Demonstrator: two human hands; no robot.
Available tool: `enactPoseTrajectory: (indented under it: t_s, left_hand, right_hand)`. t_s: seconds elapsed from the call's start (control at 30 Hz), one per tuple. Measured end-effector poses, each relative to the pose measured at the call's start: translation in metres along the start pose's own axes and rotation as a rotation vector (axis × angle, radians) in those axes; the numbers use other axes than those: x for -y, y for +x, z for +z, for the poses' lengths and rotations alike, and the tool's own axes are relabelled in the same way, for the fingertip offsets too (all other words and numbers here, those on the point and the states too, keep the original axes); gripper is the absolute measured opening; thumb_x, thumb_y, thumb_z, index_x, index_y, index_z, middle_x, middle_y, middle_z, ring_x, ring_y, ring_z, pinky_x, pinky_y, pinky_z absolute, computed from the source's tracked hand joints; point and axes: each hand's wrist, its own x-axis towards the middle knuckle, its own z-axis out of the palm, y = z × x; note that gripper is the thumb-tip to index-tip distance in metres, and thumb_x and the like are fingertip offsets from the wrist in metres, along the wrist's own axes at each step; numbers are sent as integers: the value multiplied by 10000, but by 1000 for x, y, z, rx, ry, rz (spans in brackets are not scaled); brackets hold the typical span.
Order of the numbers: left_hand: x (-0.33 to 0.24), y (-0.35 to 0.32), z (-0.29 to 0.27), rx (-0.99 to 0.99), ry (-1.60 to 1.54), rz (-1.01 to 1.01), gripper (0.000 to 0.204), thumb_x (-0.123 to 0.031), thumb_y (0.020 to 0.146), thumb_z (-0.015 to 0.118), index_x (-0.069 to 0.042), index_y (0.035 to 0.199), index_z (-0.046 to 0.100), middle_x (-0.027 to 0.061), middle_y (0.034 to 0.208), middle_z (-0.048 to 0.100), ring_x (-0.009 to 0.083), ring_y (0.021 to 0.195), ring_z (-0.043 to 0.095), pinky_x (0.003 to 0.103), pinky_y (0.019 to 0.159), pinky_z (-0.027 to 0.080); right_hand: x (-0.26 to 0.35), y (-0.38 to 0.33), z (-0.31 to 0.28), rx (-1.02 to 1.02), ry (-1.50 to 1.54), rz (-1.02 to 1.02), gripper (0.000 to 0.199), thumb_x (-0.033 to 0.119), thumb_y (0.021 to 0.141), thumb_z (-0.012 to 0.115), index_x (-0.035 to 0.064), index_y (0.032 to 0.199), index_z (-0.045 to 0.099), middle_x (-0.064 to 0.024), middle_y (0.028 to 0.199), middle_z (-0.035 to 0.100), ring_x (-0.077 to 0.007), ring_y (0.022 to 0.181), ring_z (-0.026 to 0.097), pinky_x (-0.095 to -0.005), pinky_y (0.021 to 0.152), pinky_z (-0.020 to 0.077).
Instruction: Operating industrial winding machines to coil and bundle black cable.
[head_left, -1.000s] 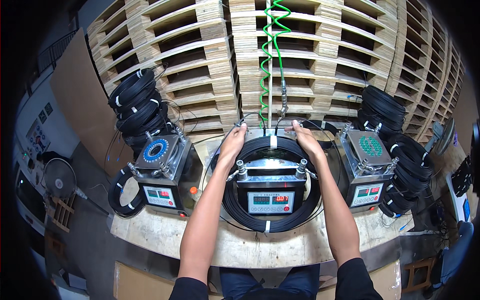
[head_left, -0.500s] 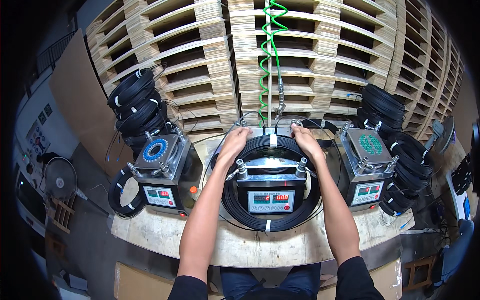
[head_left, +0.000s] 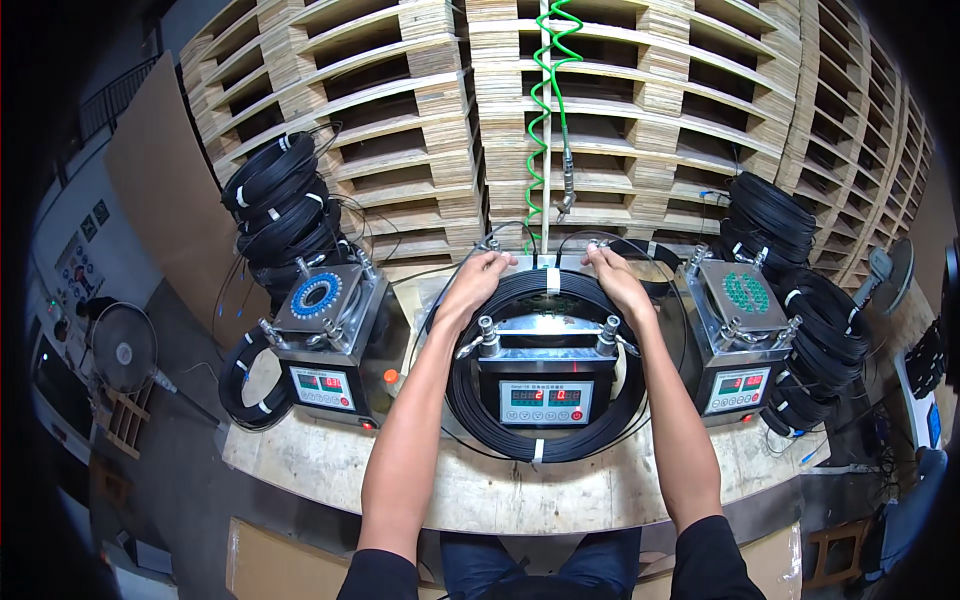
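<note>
Now we see both forearms stretched straight forward from the lower edge, nearly parallel, elbows low and wrists level. Our left hand [head_left: 478, 277] lies palm down on the far left arc of the black cable coil [head_left: 545, 452], fingers curled over its top edge. Our right hand [head_left: 614, 275] mirrors it on the far right arc, fingers bent down over the cable in the same way. Both hands seem to press or clasp the coil rather than lie flat, though from this angle we cannot tell how tightly the fingers close beneath it.

The coil rings the middle winding machine [head_left: 545, 385], lying around its metal top and red-digit display, bound with white ties at front and back. It rests on the wooden bench [head_left: 480, 490], centred before us. A left machine [head_left: 325, 340] with a blue disc and a right machine [head_left: 745, 335] with a green disc stand beside it. Finished black coils [head_left: 280, 205] are stacked at the far left, and more at the far right. A green spiral hose [head_left: 548, 90] hangs above the hands, before stacked wooden pallets [head_left: 400, 120].
</note>
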Motion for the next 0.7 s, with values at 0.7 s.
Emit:
enactPoseTrajectory:
  t_s: [0.7]
  left_hand:
    - [-1,1,0,-57,-63,-116,574,-465,959,644,10,1283,643,130,1147,674,197,1037,595,312,948,449]
  right_hand:
    - [-1,-4,-4,-69,4,-131,623,526,1050,399,-32,1158,654,-204,1087,700,-309,1071,646,-374,954,464]
